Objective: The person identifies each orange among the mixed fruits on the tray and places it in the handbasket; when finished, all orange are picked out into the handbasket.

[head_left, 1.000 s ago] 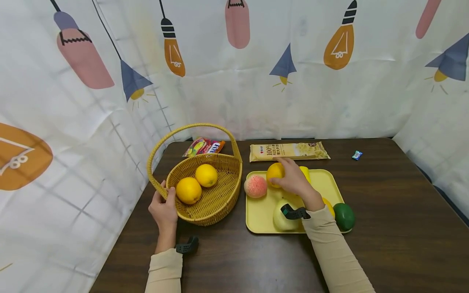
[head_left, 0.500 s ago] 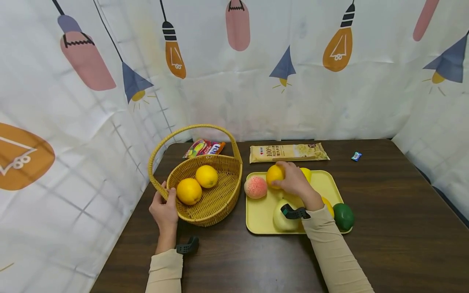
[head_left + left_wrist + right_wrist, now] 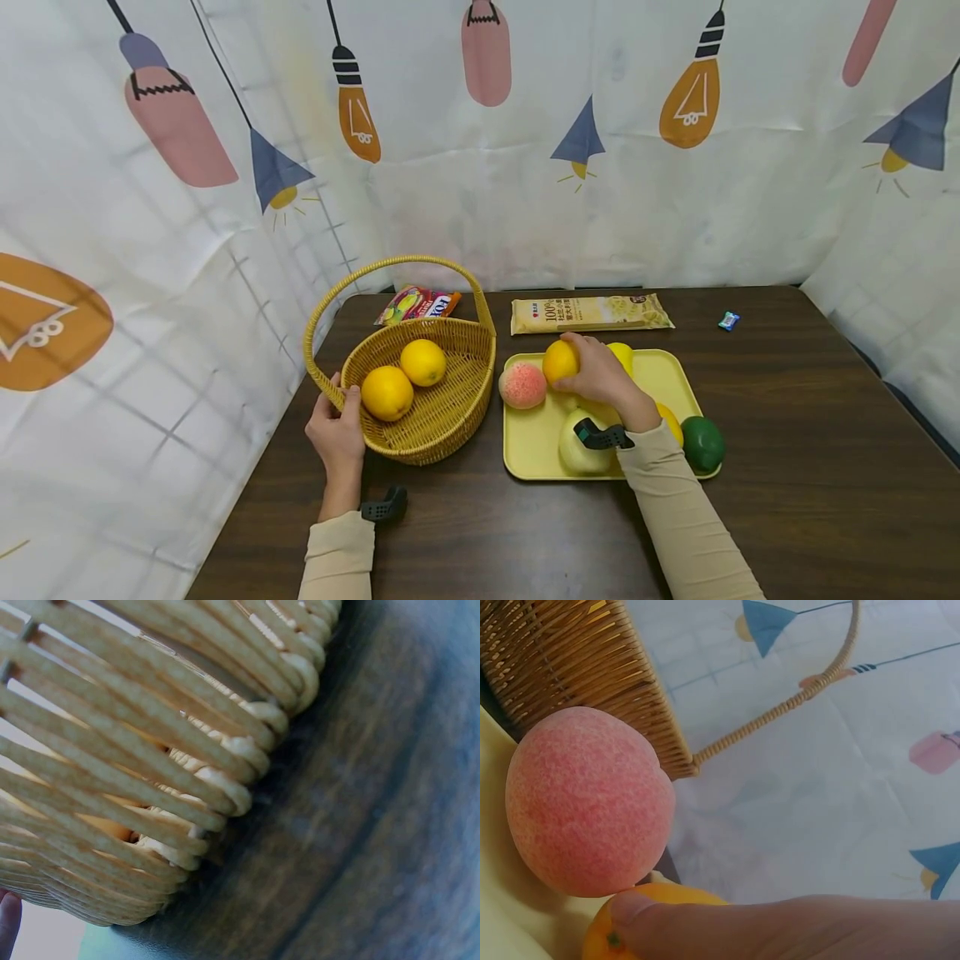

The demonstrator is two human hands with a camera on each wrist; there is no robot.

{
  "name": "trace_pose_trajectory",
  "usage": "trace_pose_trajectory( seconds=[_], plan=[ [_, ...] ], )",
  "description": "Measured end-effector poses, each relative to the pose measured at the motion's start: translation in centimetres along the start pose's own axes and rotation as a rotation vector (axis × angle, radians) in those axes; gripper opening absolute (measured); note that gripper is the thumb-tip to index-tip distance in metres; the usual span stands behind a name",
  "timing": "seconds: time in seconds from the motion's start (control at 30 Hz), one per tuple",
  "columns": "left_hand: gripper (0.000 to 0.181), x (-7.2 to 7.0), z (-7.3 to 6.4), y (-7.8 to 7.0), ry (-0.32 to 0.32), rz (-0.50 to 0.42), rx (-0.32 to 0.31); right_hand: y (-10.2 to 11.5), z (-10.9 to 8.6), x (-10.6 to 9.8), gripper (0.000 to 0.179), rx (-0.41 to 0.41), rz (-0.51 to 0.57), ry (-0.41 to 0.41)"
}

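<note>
My left hand (image 3: 337, 433) grips the left rim of a yellow wicker basket (image 3: 480, 400), at the foot of its tall handle. Two oranges (image 3: 387, 392) lie inside the basket. My right hand (image 3: 600, 372) holds another orange (image 3: 560, 362) over the back of a pale yellow tray (image 3: 525, 467). In the right wrist view the thumb lies across this orange (image 3: 600, 941), close beside a pink peach (image 3: 589, 802). The peach sits at the tray's left side. Only the basket's woven wall (image 3: 112, 750) and a fingertip show in the left wrist view.
On the tray are a pale green pear (image 3: 581, 450) and yellow fruit (image 3: 622, 354), partly hidden by my right arm. A dark green avocado-like fruit (image 3: 703, 443) rests at its right edge. Behind lie a noodle packet (image 3: 592, 313), a candy bag (image 3: 417, 303) and a small blue wrapper (image 3: 729, 321).
My right hand has closed round the orange and shifted it slightly left and down in the head view. My left hand stays on the basket rim.
</note>
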State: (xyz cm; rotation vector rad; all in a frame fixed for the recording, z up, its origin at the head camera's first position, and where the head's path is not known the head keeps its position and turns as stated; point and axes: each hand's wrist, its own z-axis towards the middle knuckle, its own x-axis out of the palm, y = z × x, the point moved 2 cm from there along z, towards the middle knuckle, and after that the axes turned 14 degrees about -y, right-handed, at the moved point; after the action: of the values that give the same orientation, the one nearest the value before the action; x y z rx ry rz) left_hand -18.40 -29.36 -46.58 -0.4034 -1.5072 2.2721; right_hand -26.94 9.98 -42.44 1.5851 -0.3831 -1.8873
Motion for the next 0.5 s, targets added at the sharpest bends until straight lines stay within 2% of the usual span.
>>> trace_pose_trajectory(
  seconds=[0.27,0.5],
  plan=[
    [0.035,-0.08,-0.17,-0.17,-0.022,0.017,0.017,-0.16,0.03,0.21,0.092,-0.015,-0.035,-0.019],
    [0.035,-0.07,-0.2,-0.08,-0.025,0.007,0.038,0.1,-0.05,-0.05,0.095,0.048,0.023,-0.044]
  ],
)
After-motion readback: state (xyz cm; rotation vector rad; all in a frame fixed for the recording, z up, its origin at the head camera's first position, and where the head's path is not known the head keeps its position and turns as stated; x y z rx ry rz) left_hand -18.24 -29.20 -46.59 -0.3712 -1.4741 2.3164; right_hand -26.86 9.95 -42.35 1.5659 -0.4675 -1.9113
